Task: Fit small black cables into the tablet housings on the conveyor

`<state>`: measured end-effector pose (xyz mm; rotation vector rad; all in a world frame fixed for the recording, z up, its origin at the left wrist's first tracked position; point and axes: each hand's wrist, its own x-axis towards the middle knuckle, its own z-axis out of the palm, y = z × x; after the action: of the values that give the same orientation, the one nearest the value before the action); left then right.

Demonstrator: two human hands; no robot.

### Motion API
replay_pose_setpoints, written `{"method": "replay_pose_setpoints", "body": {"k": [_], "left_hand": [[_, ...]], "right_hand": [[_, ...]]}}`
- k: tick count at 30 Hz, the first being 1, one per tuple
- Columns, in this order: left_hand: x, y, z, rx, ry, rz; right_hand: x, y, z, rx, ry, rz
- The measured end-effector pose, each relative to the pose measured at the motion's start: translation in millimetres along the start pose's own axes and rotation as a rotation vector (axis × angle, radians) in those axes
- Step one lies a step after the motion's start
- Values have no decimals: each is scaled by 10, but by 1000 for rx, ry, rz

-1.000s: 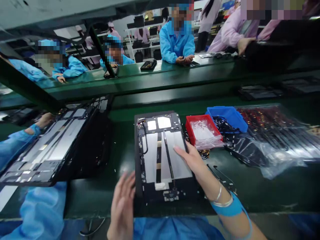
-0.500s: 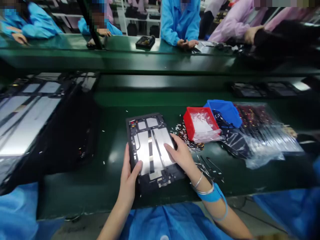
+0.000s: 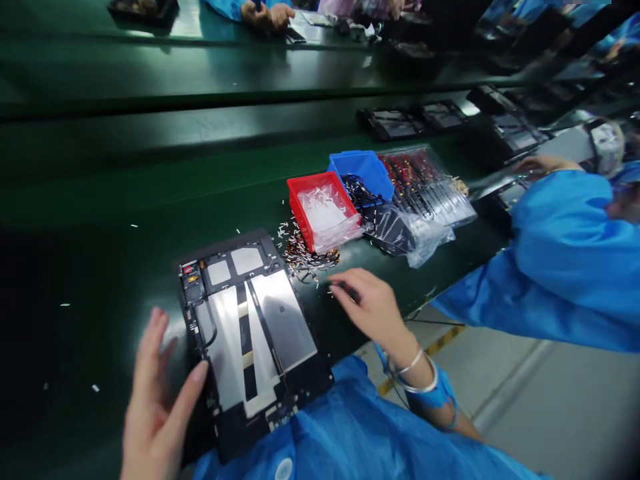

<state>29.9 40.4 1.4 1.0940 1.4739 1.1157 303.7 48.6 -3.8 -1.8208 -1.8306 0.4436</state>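
Observation:
An opened tablet, its back cover off and its silver battery packs and flat cables bare, lies slightly turned on the green bench. My left hand is beside its left edge, fingers spread, the thumb tip at the frame. To the right of the tablet, my right hand hovers low over the bench, thumb and forefinger drawn together in a pinch. Whatever is between those fingertips is too small to make out. Just beyond them is a heap of small thin cables with white and copper-coloured ends.
Behind the heap stand a red bin holding small white pieces in a plastic bag and a blue bin with black cables. Bagged parts lie farther right. A co-worker's blue sleeve reaches in at the right. More opened tablets lie behind.
My view has swung to the right. Both hands have let go of the tablet's sides; the right hand has moved off it toward the small cables, and the left has spread open beside it.

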Motion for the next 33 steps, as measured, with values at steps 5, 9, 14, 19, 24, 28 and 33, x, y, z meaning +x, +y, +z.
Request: {"method": "replay_pose_setpoints", "body": {"k": [5, 9, 14, 19, 24, 28, 33], "left_hand": [[619, 479, 104, 418, -187, 464], [856, 649, 484, 300, -400, 564], [885, 572, 746, 51, -495, 276], [830, 508, 752, -16, -524, 146], [744, 447, 726, 73, -690, 217], [726, 446, 675, -87, -870, -38], [746, 526, 633, -379, -1048, -455]], "right_hand": [[-34, 322, -304, -522, -104, 293], [-41, 336, -320, -518, -208, 413], [8, 296, -462, -425, -246, 375], [165, 217, -575, 57, -152, 345], [353, -137, -310, 391, -117, 266], [397, -433, -83, 79, 276, -224], [419, -496, -69, -397, 306, -793]]}}
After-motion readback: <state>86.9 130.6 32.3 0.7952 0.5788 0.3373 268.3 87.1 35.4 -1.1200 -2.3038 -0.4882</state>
